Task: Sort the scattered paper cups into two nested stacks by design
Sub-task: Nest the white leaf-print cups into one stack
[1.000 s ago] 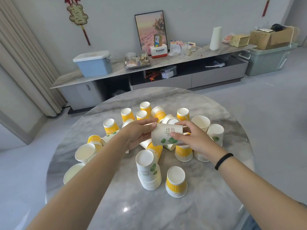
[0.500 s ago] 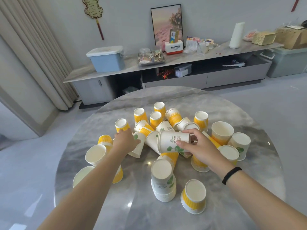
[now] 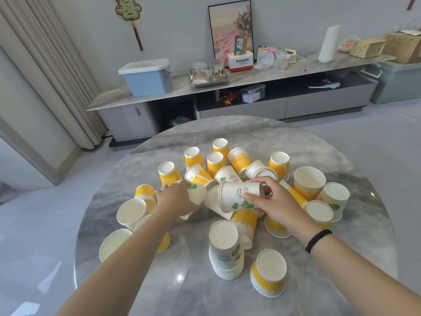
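Paper cups of two designs lie scattered on a round grey marble table [image 3: 262,135]: yellow-striped ones and white ones with green leaves. My right hand [image 3: 276,204] grips a white leaf cup [image 3: 237,197] sideways, lifted over the pile's middle. My left hand [image 3: 176,199] closes round another white leaf cup [image 3: 197,193] lying on its side at the left of the pile. An upside-down nested stack of white leaf cups [image 3: 225,254] stands near the front. A single upside-down yellow cup [image 3: 270,273] sits to its right.
Several yellow cups [image 3: 215,159] stand upside-down at the back of the pile. Open-mouthed cups [image 3: 131,213] lie at the left and an upright yellow one [image 3: 308,182] at the right. Beyond the table runs a low cabinet with a blue box [image 3: 147,77].
My left hand left the cup that both hands held, moved left and took hold of a leaf cup in the pile. My right hand keeps the first cup.
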The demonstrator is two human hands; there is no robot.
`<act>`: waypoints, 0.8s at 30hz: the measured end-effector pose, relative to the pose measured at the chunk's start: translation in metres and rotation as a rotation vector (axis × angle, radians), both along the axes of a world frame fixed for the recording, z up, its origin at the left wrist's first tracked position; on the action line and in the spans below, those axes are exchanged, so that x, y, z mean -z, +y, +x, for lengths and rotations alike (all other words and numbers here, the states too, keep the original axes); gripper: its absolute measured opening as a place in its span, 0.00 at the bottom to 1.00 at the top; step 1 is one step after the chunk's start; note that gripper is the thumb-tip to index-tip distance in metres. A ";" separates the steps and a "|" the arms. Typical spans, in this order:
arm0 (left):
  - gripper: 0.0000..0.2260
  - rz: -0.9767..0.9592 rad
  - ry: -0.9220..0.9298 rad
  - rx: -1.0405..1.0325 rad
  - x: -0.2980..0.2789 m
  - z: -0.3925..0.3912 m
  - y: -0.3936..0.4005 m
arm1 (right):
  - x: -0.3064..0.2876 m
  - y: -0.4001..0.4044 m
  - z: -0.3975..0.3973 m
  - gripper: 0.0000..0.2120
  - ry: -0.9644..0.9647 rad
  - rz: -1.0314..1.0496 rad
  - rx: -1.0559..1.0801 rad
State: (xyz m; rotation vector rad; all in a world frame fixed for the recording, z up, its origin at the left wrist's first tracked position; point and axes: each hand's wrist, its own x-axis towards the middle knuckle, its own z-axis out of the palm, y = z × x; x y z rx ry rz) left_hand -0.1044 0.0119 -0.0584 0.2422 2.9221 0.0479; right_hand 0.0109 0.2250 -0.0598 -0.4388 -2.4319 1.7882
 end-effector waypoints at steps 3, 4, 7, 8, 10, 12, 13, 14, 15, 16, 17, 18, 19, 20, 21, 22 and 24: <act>0.31 0.195 -0.030 -0.025 -0.030 0.003 -0.007 | -0.003 -0.002 0.002 0.21 0.015 -0.028 0.010; 0.31 0.291 -0.074 -0.006 -0.041 0.005 -0.009 | -0.003 -0.003 0.003 0.21 0.022 -0.048 0.013; 0.28 0.645 -0.392 0.061 -0.063 0.014 -0.012 | -0.005 -0.004 0.004 0.20 0.046 -0.143 0.023; 0.26 0.739 -0.500 0.084 -0.067 0.017 -0.012 | -0.007 -0.004 0.005 0.20 0.050 -0.186 0.013; 0.25 0.837 -0.622 0.141 -0.068 0.021 -0.012 | -0.011 -0.005 0.007 0.19 0.050 -0.252 -0.063; 0.30 0.909 -0.679 0.168 -0.062 0.020 -0.009 | -0.012 -0.009 0.009 0.17 0.049 -0.299 -0.152; 0.33 0.976 -0.706 0.168 -0.057 0.020 -0.006 | -0.011 -0.013 0.009 0.17 0.054 -0.317 -0.175; 0.35 1.060 -0.741 0.147 -0.051 0.022 -0.002 | -0.009 -0.016 0.009 0.17 0.064 -0.327 -0.180; 0.36 1.146 -0.777 0.106 -0.044 0.023 0.002 | -0.007 -0.019 0.009 0.17 0.077 -0.333 -0.172; 0.38 1.199 -0.793 0.076 -0.039 0.024 0.007 | -0.004 -0.021 0.008 0.17 0.090 -0.334 -0.153; 0.39 1.218 -0.784 0.065 -0.033 0.024 0.010 | -0.002 -0.023 0.006 0.17 0.103 -0.335 -0.131; 0.38 1.208 -0.746 0.051 -0.032 0.024 0.012 | -0.002 -0.022 0.006 0.17 0.111 -0.331 -0.103; 0.36 1.185 -0.669 0.021 -0.032 0.022 0.011 | 0.000 -0.022 0.005 0.17 0.117 -0.330 -0.074; 0.32 1.125 -0.541 -0.033 -0.033 0.017 0.008 | 0.000 -0.020 0.004 0.18 0.124 -0.331 -0.046; 0.27 1.023 -0.367 -0.106 -0.032 0.009 0.003 | 0.001 -0.018 0.003 0.19 0.127 -0.332 -0.025; 0.22 0.871 -0.186 -0.166 -0.028 0.000 -0.003 | 0.003 -0.016 0.002 0.19 0.127 -0.332 -0.012; 0.17 0.478 0.003 -0.176 -0.017 -0.014 -0.015 | 0.005 -0.014 0.000 0.19 0.120 -0.328 0.000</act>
